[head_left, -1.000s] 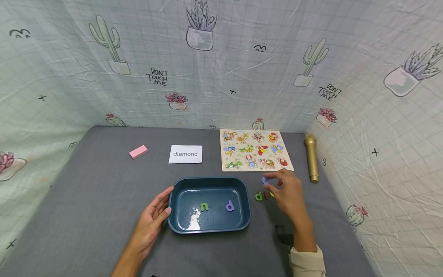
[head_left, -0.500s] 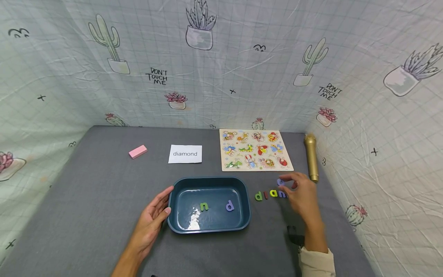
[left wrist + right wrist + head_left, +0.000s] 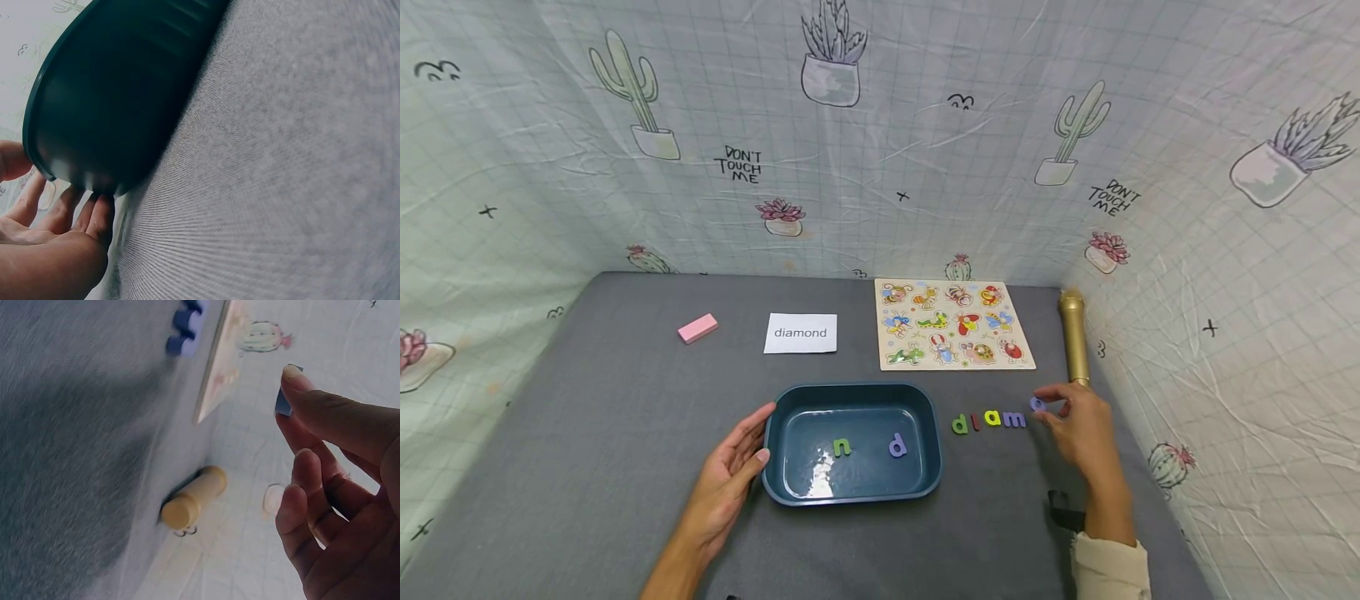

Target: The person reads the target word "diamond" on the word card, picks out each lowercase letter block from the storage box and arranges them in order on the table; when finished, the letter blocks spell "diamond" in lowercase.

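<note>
Purple letter o (image 3: 1038, 404) is pinched between thumb and forefinger of my right hand (image 3: 1084, 427), above the grey table (image 3: 617, 450), just beside letter m (image 3: 1014, 420) (also purple); my left hand (image 3: 727, 468), fingers loosely extended, touches the dark blue tray (image 3: 857, 502).

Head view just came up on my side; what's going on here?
A person's right hand pinches a purple o, held in the air past the right end of a letter row reading d-i-a-m. Their left hand touches the left end of the blue tray, where a green n and a purple d lie. The card behind reads "diamond".
</note>
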`<action>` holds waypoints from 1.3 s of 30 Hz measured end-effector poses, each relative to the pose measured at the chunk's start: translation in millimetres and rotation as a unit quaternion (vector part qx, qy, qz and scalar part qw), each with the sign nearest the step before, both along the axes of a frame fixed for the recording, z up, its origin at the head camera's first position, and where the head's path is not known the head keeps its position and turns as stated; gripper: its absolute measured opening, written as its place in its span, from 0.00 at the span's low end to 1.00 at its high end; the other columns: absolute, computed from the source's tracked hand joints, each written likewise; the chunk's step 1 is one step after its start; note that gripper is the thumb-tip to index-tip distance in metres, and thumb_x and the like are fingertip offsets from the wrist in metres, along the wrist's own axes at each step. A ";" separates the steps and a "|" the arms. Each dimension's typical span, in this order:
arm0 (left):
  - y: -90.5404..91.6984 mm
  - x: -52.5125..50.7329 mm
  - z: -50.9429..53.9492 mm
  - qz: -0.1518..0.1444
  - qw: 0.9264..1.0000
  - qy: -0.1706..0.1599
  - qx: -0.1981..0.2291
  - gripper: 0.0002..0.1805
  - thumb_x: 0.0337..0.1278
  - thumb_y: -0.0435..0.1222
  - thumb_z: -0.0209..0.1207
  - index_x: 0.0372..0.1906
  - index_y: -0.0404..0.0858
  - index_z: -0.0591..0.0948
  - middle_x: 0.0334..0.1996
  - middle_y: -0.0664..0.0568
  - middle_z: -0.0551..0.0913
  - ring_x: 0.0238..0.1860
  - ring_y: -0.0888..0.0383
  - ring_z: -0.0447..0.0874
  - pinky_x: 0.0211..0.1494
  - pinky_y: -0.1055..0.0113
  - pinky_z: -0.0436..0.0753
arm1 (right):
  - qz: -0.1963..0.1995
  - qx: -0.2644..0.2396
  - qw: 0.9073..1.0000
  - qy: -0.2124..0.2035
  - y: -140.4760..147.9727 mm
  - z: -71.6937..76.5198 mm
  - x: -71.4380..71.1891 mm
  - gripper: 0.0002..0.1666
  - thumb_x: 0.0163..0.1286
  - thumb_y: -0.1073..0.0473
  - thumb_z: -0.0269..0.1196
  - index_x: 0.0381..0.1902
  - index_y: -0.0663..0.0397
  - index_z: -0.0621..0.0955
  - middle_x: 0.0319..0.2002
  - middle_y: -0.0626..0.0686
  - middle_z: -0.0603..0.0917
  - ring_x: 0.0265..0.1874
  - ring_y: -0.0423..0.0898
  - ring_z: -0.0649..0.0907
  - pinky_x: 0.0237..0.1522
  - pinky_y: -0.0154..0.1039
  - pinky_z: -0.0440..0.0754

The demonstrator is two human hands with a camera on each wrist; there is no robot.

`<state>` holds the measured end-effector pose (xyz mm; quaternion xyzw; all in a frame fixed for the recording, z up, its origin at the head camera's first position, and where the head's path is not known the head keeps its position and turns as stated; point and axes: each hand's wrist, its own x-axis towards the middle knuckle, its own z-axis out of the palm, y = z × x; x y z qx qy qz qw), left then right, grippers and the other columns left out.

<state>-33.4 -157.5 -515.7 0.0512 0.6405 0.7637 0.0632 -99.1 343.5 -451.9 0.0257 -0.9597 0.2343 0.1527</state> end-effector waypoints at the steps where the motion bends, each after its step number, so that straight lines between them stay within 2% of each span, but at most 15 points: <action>1: 0.0 0.0 0.0 0.000 1.000 0.000 0.000 0.33 0.81 0.30 0.53 0.84 0.39 0.60 0.86 0.43 0.56 0.81 0.69 0.59 0.74 0.83 0.67 | 0.000 0.000 1.000 -0.007 2.3 -0.7 0.3 0.17 0.53 0.69 0.81 0.42 0.58 0.91 0.38 0.59 0.90 0.31 0.52 0.82 0.34 0.43 0.73; 13: 0.3 0.5 -1.7 -0.001 1.000 0.003 0.000 0.33 0.81 0.30 0.53 0.84 0.39 0.61 0.86 0.43 0.56 0.81 0.69 0.59 0.74 0.83 0.67 | -0.001 0.019 0.993 -0.116 23.8 -15.2 -2.8 0.14 0.56 0.66 0.80 0.41 0.55 0.91 0.37 0.56 0.92 0.32 0.48 0.84 0.36 0.45 0.75; 21: 0.7 1.5 -0.9 -0.001 1.000 0.001 0.004 0.33 0.81 0.30 0.53 0.84 0.39 0.60 0.86 0.42 0.56 0.81 0.69 0.60 0.74 0.82 0.67 | 0.006 0.020 0.985 -0.169 28.5 -19.2 -10.3 0.14 0.58 0.65 0.80 0.43 0.56 0.91 0.34 0.55 0.91 0.31 0.46 0.82 0.34 0.44 0.76; 33: 2.0 1.8 -0.2 0.006 1.000 -0.013 -0.004 0.33 0.81 0.32 0.54 0.84 0.42 0.61 0.86 0.45 0.57 0.80 0.69 0.59 0.73 0.84 0.67 | -0.003 0.028 0.981 -0.191 29.1 -23.3 -15.9 0.15 0.59 0.66 0.78 0.44 0.59 0.90 0.35 0.56 0.91 0.31 0.48 0.82 0.35 0.45 0.76; 36: 2.3 1.8 -1.1 0.007 1.000 -0.011 -0.003 0.33 0.81 0.31 0.54 0.84 0.41 0.61 0.86 0.44 0.57 0.80 0.69 0.60 0.74 0.83 0.67 | -0.005 0.026 0.983 -0.182 27.6 -22.0 -14.3 0.16 0.58 0.67 0.78 0.45 0.60 0.90 0.39 0.58 0.92 0.33 0.51 0.85 0.37 0.49 0.79; 39: 2.7 2.0 -2.0 0.006 1.000 -0.008 0.000 0.33 0.81 0.31 0.54 0.84 0.41 0.61 0.86 0.44 0.57 0.80 0.69 0.60 0.74 0.83 0.67 | -0.003 0.025 0.988 -0.151 25.0 -19.8 -11.7 0.16 0.58 0.67 0.79 0.45 0.60 0.90 0.42 0.61 0.92 0.35 0.54 0.88 0.39 0.54 0.82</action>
